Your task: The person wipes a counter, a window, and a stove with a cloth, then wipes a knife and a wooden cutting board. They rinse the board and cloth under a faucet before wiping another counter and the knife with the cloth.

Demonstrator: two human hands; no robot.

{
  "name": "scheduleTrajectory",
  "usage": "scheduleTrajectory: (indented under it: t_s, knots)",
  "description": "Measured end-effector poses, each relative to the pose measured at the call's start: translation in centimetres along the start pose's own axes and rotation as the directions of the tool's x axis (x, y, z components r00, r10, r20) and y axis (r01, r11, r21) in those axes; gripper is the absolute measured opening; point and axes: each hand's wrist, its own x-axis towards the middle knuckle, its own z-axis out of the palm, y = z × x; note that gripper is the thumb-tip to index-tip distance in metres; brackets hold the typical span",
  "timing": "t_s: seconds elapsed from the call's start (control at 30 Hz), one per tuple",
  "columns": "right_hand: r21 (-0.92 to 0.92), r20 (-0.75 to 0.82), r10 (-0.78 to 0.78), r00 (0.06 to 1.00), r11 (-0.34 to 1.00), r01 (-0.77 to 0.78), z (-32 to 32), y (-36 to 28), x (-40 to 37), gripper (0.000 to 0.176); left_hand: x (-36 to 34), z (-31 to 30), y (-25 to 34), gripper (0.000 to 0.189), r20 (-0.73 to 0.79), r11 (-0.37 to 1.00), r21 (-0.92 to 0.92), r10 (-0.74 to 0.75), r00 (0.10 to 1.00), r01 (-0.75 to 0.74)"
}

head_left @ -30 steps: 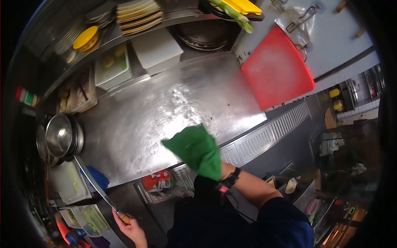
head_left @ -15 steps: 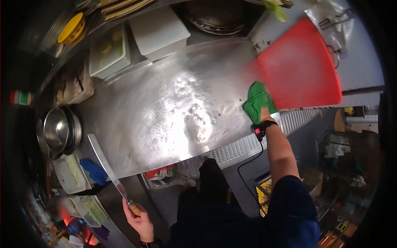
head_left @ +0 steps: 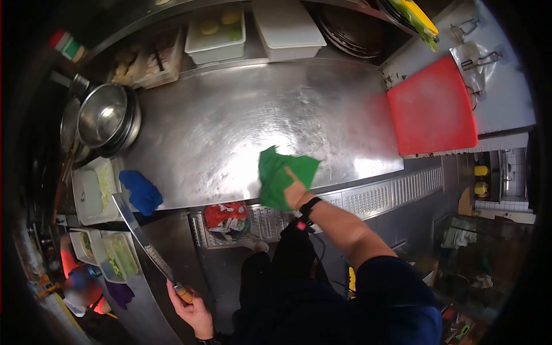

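Observation:
My left hand (head_left: pixel 192 312) is closed round the wooden handle of a long-bladed knife (head_left: pixel 141 241), held low in front of the counter with its blade pointing up and away. A green cloth (head_left: pixel 279 184) lies spread on the steel counter (head_left: pixel 230 109) near its front edge. Pressed onto that cloth is my right hand (head_left: pixel 298 194), its fingers partly lost in the folds. Close to the knife's tip, a crumpled blue cloth (head_left: pixel 141 192) rests on the counter's left front corner.
A red cutting board (head_left: pixel 434 109) lies at the right end. Steel bowls (head_left: pixel 103 115) are stacked at the left, beside a tray of greens (head_left: pixel 92 195). White tubs (head_left: pixel 287 31) line the back. A bin with a red liner (head_left: pixel 227 218) stands below. Another person (head_left: pixel 83 287) is at lower left.
My right hand has swept the green cloth leftward, from beside the red board to the counter's front middle. The view has shifted. My left hand keeps hold of the knife.

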Motion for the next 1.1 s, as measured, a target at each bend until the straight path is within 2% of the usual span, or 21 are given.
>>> scheduleTrajectory:
  t_s: [0.07, 0.17, 0.27, 0.3, 0.33, 0.4, 0.47, 0.53, 0.6, 0.63, 0.67, 0.73, 0.77, 0.8, 0.83, 0.87, 0.9, 0.97, 1.0, 1.03, 1.1]
  knots:
    - [-0.111, 0.080, -0.030, 0.996, 0.993, 0.039, -0.7, -6.8, 3.0, 0.052, -0.4, -2.0, -0.9, 0.069, -0.039, 1.000, -0.003, -0.024, 0.999, 0.024]
    - [0.160, -0.214, -0.221, 0.952, 0.953, 0.257, 2.1, -15.2, 6.6, 0.050, -0.6, -4.9, -1.2, 0.068, -0.051, 1.000, -0.014, -0.005, 0.999, 0.004]
    - [0.279, -0.360, -0.194, 0.912, 0.911, 0.304, 0.6, -19.8, 8.9, 0.050, -0.5, -8.0, -2.5, 0.068, -0.092, 0.998, 0.034, 0.047, 0.995, -0.044]
    - [0.276, -0.281, -0.226, 0.933, 0.912, 0.305, -5.5, -20.2, 9.0, 0.051, -0.6, -8.8, -2.8, 0.068, -0.089, 0.998, 0.033, 0.055, 0.994, -0.052]
    - [0.268, -0.287, -0.219, 0.933, 0.916, 0.297, -5.2, -20.7, 9.2, 0.051, -0.5, -9.5, -3.0, 0.067, -0.111, 0.998, 0.016, 0.068, 0.991, -0.066]
    - [0.462, -0.446, -0.124, 0.886, 0.817, 0.347, -3.8, -21.1, 9.7, 0.045, -0.1, -10.4, -3.3, 0.067, -0.108, 0.996, -0.010, 0.089, 0.990, -0.090]
    - [0.554, -0.419, 0.000, 0.908, 0.793, 0.255, 0.2, -21.2, 9.0, 0.042, 0.3, -11.0, -3.7, 0.066, -0.097, 0.996, -0.032, 0.076, 0.992, -0.080]
    - [0.641, -0.382, 0.124, 0.916, 0.750, 0.165, -1.0, -20.1, 8.1, 0.039, 0.9, -11.8, -4.8, 0.065, -0.062, 0.992, -0.080, 0.092, 0.994, -0.097]
    - [0.591, -0.386, 0.054, 0.921, 0.781, 0.202, -7.2, -18.0, 5.6, 0.035, 2.0, -10.7, -3.9, 0.070, 0.000, 0.992, -0.093, 0.081, 0.997, -0.080]
    - [0.715, -0.338, 0.146, 0.930, 0.682, 0.153, -7.9, -17.1, 4.1, 0.033, 1.2, -9.6, -2.4, 0.054, -0.013, 0.991, -0.110, 0.072, 0.997, -0.073]
    - [0.708, -0.335, 0.173, 0.926, 0.695, 0.126, -9.4, -15.8, 2.3, 0.033, 1.6, -9.0, -1.8, 0.054, 0.022, 0.990, -0.120, 0.077, 0.997, -0.073]
    - [0.944, -0.186, 0.426, 0.885, 0.326, 0.042, -12.5, -13.3, -1.4, 0.035, 2.5, -7.8, -1.1, 0.071, 0.100, 0.996, -0.085, 0.024, 0.995, -0.016]
    - [0.922, 0.060, 0.588, 0.806, -0.343, 0.182, -11.4, -12.0, -2.9, 0.040, 3.0, -6.6, -0.4, 0.068, 0.092, 0.996, -0.072, 0.053, 0.994, -0.047]
    - [0.991, -0.133, 0.666, 0.734, 0.071, 0.115, -11.9, -9.9, -4.6, 0.039, 3.5, -5.7, 0.0, 0.068, 0.099, 0.996, -0.070, 0.055, 0.994, -0.049]
    - [0.886, -0.340, 0.653, 0.676, 0.463, -0.002, -12.4, -7.6, -6.6, 0.038, 4.1, -4.7, 0.4, 0.067, 0.127, 0.997, -0.045, 0.068, 0.990, -0.062]
    - [0.859, -0.351, 0.722, 0.596, 0.502, -0.101, -11.4, -5.6, -8.5, 0.038, 4.6, -3.7, 0.9, 0.067, 0.155, 0.997, -0.019, 0.078, 0.985, -0.076]
    - [0.576, -0.483, 0.676, 0.557, 0.724, -0.379, -9.7, -2.7, -10.2, 0.041, 5.1, -2.5, 1.7, 0.067, 0.162, 0.997, -0.014, 0.080, 0.984, -0.078]
    - [0.448, -0.474, 0.722, 0.504, 0.691, -0.567, -12.6, 1.4, -13.0, 0.032, 6.0, 0.4, 4.0, 0.066, 0.197, 0.998, 0.020, 0.052, 0.979, -0.057]
    - [0.631, -0.383, 0.842, 0.379, 0.538, -0.559, -8.0, 4.2, -14.9, 0.024, 6.5, 1.8, 5.1, 0.066, 0.208, 0.997, 0.026, 0.060, 0.976, -0.067]
    - [0.309, -0.454, 0.752, 0.477, 0.636, -0.708, -4.4, 7.2, -17.3, 0.030, 6.9, 3.4, 6.2, 0.065, 0.218, 0.996, 0.036, 0.072, 0.973, -0.082]
    - [0.229, -0.199, 0.889, 0.412, 0.451, -0.863, -3.9, 10.7, -18.5, 0.037, 8.0, 6.5, 7.4, 0.064, 0.227, 0.993, 0.052, 0.088, 0.970, -0.102]
